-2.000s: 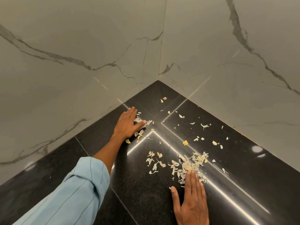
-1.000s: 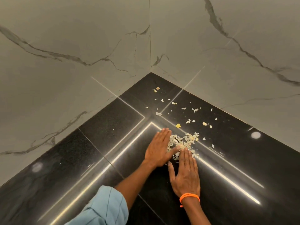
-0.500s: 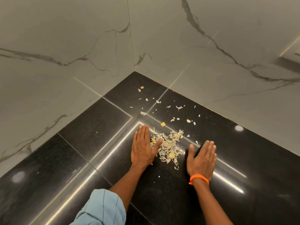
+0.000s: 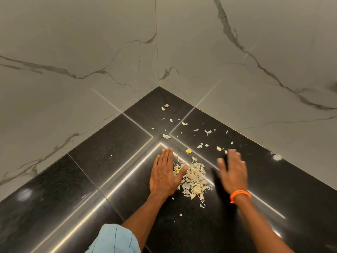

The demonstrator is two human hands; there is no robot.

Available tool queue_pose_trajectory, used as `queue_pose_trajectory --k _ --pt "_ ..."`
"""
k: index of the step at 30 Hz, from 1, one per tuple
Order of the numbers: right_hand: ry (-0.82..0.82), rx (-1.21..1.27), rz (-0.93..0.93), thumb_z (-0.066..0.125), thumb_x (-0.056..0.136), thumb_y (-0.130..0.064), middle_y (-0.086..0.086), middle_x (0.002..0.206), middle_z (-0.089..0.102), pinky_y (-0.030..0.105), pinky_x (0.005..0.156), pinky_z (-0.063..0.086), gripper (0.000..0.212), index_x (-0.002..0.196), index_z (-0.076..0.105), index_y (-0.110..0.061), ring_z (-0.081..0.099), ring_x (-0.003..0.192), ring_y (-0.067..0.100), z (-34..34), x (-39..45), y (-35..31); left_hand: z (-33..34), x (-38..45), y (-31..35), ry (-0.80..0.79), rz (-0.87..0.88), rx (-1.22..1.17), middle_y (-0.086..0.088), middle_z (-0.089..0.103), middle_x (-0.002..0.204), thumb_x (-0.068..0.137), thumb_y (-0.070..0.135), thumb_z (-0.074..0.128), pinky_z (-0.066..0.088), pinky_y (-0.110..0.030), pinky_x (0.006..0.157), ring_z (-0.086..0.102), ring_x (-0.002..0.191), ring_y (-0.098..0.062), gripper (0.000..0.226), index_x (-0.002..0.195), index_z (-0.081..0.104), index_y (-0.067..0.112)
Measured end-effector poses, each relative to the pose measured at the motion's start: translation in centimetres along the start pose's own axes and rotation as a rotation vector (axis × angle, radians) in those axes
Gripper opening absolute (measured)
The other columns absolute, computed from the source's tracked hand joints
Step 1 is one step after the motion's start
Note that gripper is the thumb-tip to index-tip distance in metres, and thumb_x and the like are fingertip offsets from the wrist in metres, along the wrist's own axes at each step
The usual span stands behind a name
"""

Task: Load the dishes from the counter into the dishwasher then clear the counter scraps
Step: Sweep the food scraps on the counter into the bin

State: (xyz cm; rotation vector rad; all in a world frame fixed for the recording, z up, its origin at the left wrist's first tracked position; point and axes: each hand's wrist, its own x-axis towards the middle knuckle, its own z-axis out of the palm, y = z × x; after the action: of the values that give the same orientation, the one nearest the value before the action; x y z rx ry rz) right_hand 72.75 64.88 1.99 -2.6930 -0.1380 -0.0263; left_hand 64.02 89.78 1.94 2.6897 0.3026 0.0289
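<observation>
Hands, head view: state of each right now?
Left hand: open, flat on the black stone counter, thumb against the pile of pale peel scraps.
Right hand: open, blurred, holding nothing.

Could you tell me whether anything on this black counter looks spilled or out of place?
Yes: pale peel scraps lie heaped between the left hand and right hand, and loose flakes are strewn toward the corner of the counter.

The right hand [image 4: 232, 172] now lies apart from the scrap pile [image 4: 193, 177], further right. The left hand [image 4: 166, 173] now rests flat against the pile's left edge.
</observation>
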Motion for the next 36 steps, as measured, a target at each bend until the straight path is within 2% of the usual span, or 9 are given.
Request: queue_pose_trajectory --k 3,8,11,15,17,20,22,29,36 --pt "-0.033 -0.154 0.154 -0.002 0.087 -0.08 0.011 0.164 0.019 0.049 0.123 0.017 0.102 0.157 0.018 -0.008 0.013 0.153 0.026 -0.9 3.8 4.4 0.1 0.0 -0.1 -0.006 -0.01 0.002 -0.001 -0.003 0.169 0.092 0.083 0.008 0.004 -0.04 0.128 -0.009 0.156 -0.011 0.095 0.162 0.001 0.018" --pt "-0.135 -0.198 0.008 0.01 0.094 -0.076 0.006 0.166 0.007 0.045 0.125 0.008 0.09 0.159 0.008 -0.015 0.003 0.154 0.02 -0.1 7.5 2.0 0.5 1.0 -0.4 0.009 -0.003 0.007 0.0 0.0 0.17 0.093 0.082 0.012 0.007 -0.04 0.128 -0.008 0.156 -0.01 0.095 0.162 0.002 0.019" --pt "-0.213 -0.176 -0.193 0.008 0.094 -0.076 0.003 0.166 0.004 0.043 0.125 0.006 0.087 0.159 0.005 -0.019 0.001 0.153 0.018 0.9 7.1 -1.6 0.4 2.5 -0.5 0.048 -0.02 -0.036 0.0 0.001 0.17 0.094 0.081 0.014 0.006 -0.04 0.128 -0.006 0.156 -0.01 0.093 0.162 0.001 0.019" --pt "-0.352 -0.147 -0.54 0.019 0.098 -0.072 -0.008 0.165 -0.002 0.039 0.126 0.002 0.075 0.159 0.0 -0.031 -0.008 0.152 0.006 2.1 4.1 -4.9 0.2 4.7 -0.6 0.115 -0.07 -0.079 0.001 0.007 0.17 0.094 0.081 0.017 0.011 -0.041 0.128 -0.002 0.156 -0.01 0.091 0.163 0.006 0.021" --pt "-0.226 -0.146 -0.486 0.024 0.1 -0.067 -0.007 0.165 0.001 0.04 0.126 0.004 0.072 0.159 0.006 -0.03 -0.006 0.153 0.008 2.4 5.1 -4.2 0.1 6.0 -0.9 0.139 -0.093 -0.096 0.0 0.009 0.17 0.095 0.08 0.019 0.012 -0.042 0.128 0.0 0.156 -0.011 0.091 0.162 0.008 0.021" --pt "0.037 -0.092 -0.038 0.012 0.099 -0.067 0.007 0.166 0.014 0.048 0.124 0.014 0.079 0.158 0.016 -0.015 0.006 0.154 0.02 2.2 8.3 -2.2 -0.1 8.9 -1.7 0.169 -0.121 -0.117 0.0 0.009 0.17 0.094 0.081 0.018 0.013 -0.042 0.128 0.0 0.156 -0.011 0.091 0.162 0.006 0.021" --pt "0.024 -0.109 0.115 0.003 0.095 -0.073 0.01 0.165 0.015 0.048 0.124 0.014 0.09 0.158 0.013 -0.01 0.008 0.154 0.022 2.3 10.4 -1.8 -0.4 11.6 -2.4 0.192 -0.136 -0.114 -0.001 0.008 0.17 0.094 0.081 0.017 0.014 -0.044 0.127 0.002 0.156 -0.013 0.093 0.162 0.006 0.02" --pt "-0.131 -0.185 -0.224 0.013 0.094 -0.077 0.001 0.166 0.011 0.037 0.126 0.008 0.087 0.159 0.01 -0.019 0.005 0.153 0.013 3.5 15.1 -3.4 -1.5 21.0 -4.0 0.169 -0.057 -0.088 -0.006 0.011 0.169 0.093 0.083 0.019 0.012 -0.042 0.127 0.005 0.156 -0.018 0.097 0.162 0.008 0.015" --pt "-0.187 -0.169 -0.364 0.016 0.096 -0.074 -0.003 0.166 0.008 0.032 0.125 0.004 0.081 0.159 0.01 -0.024 0.003 0.153 0.01 4.3 18.8 -4.6 -2.0 27.7 -4.3 0.063 0.158 -0.05 -0.007 0.025 0.166 0.093 0.082 0.015 0.017 -0.043 0.126 0.017 0.155 -0.018 0.095 0.161 0.021 0.016"
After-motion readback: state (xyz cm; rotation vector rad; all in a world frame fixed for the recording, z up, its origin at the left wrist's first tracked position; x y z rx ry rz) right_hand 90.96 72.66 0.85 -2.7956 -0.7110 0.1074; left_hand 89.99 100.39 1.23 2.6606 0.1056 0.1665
